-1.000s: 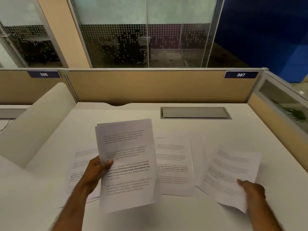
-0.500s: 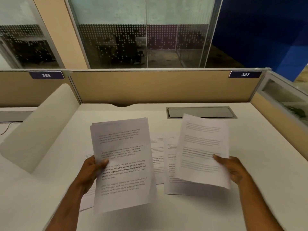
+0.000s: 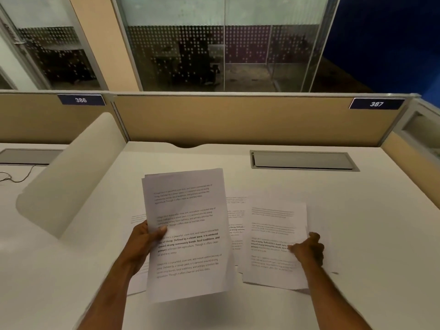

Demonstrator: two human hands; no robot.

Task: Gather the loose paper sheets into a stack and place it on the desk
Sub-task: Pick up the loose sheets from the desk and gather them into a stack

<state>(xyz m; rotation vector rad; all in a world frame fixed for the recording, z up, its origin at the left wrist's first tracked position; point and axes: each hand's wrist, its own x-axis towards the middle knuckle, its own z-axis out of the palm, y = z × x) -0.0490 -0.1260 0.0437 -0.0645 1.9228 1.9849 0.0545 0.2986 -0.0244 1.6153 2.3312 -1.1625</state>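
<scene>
My left hand [image 3: 142, 246] grips the left edge of a small stack of printed paper sheets [image 3: 188, 234], held tilted above the white desk [image 3: 369, 234]. My right hand [image 3: 308, 250] pinches the right edge of a single printed sheet [image 3: 273, 244], thumb on top; this sheet lies low on the desk, over another sheet whose edge shows beneath it. A further loose sheet [image 3: 237, 225] lies flat between the two, partly hidden by the stack. One more sheet [image 3: 138, 217] peeks out at the left, under my left hand.
A grey cable hatch [image 3: 302, 160] is set into the desk at the back right. A curved white divider [image 3: 71, 175] bounds the desk on the left, tan partition panels [image 3: 238, 120] at the back and right. A thin cable [image 3: 14, 177] lies on the neighbouring desk.
My right hand picked a sheet off the right side of the desk, carried it left and has lowered it onto the sheet lying right of the stack. The left hand's stack stayed raised.
</scene>
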